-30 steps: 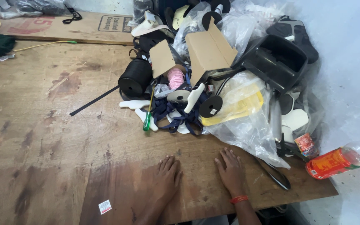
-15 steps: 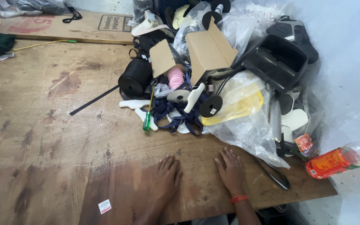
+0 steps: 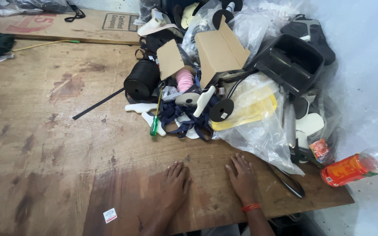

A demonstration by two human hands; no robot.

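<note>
1. The left hand (image 3: 174, 183) lies flat on the counter (image 3: 57, 144), palm down, fingers spread, holding nothing.
2. The right hand (image 3: 241, 179) rests the same way just beside it, open and empty, with an orange band at the wrist.
3. Nearest the right hand is a clear plastic bag (image 3: 259, 126), crinkled and glossy, touching the counter just beyond the fingertips; yellow sheet material shows through it.
4. By my judgement this is a pause: nothing is gripped, and any pick-up would call for reaching forward into the heap.
5. The heap holds a black ribbon spool (image 3: 141, 81), a pink thread roll (image 3: 184, 80), a brown cardboard box (image 3: 217, 52) with open flaps, tangled navy straps (image 3: 184, 120) and a green-handled screwdriver (image 3: 155, 120).
6. The counter is worn, stained plywood; an orange bottle (image 3: 355, 168) lies off its right edge.
</note>
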